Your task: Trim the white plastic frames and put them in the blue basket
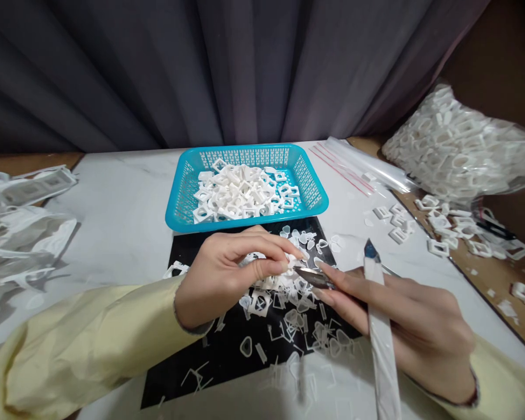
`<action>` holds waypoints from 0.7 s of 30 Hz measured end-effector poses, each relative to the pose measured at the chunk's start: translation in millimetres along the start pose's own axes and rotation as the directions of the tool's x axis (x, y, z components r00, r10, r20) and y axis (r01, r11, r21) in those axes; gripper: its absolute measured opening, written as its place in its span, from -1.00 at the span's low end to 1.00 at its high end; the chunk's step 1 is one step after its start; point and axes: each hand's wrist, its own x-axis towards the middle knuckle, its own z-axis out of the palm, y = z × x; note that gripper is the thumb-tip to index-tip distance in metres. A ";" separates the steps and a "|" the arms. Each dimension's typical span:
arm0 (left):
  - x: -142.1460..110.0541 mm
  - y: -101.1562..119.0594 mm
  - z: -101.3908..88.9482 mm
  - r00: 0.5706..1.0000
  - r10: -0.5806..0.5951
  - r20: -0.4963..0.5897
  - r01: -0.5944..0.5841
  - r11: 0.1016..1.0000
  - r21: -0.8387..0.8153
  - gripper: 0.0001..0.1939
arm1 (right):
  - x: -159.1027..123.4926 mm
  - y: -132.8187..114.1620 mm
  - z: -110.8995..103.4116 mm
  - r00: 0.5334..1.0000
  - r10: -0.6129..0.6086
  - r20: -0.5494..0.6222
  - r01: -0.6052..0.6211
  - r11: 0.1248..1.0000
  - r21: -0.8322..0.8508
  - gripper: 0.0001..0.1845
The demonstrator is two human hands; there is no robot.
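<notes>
My left hand (231, 265) is closed in a pinch on a small white plastic piece (292, 263), partly hidden by the fingers. A pointed metal tool (312, 276) sits in my right hand (415, 324), its tip touching or very near that piece. Whether it is tweezers or nippers I cannot tell. A long white-wrapped stick (382, 350) with a dark blue tip also crosses the right hand, between its fingers. Below both hands, a black mat (175, 367) carries white square frames (259, 303) and many thin translucent scraps (294, 319).
Behind the hands stands a blue basket (175, 213) with a heap of white square parts. Clear bags (359, 160) and loose white parts (396, 221) lie right, near a bulging bag of parts (468, 146). White plastic sheets (21, 245) pile up left. A grey curtain (227, 70) hangs behind.
</notes>
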 end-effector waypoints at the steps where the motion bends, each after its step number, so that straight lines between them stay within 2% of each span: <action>1: -0.5 -0.5 0.1 1.000 0.009 -0.011 -0.009 1.000 0.011 -0.84 | -0.3 -0.3 0.5 1.000 0.003 -0.011 -0.003 1.000 -0.001 -0.66; 8: -0.8 -3.0 1.5 0.997 0.065 -0.036 -0.063 0.995 0.072 -0.80 | -1.4 -0.3 1.5 1.000 0.021 0.010 -0.021 1.000 -0.011 -0.63; 16: -3.1 -3.7 4.3 0.985 0.160 -0.070 -0.147 0.977 0.157 -0.74 | -2.5 0.5 3.9 0.999 -0.024 0.028 0.026 0.998 -0.064 -0.62; 21: -3.5 -5.1 3.8 0.987 0.146 -0.071 -0.135 0.982 0.134 -0.75 | -5.8 -0.7 5.0 0.999 -0.032 0.012 0.033 0.995 -0.098 -0.61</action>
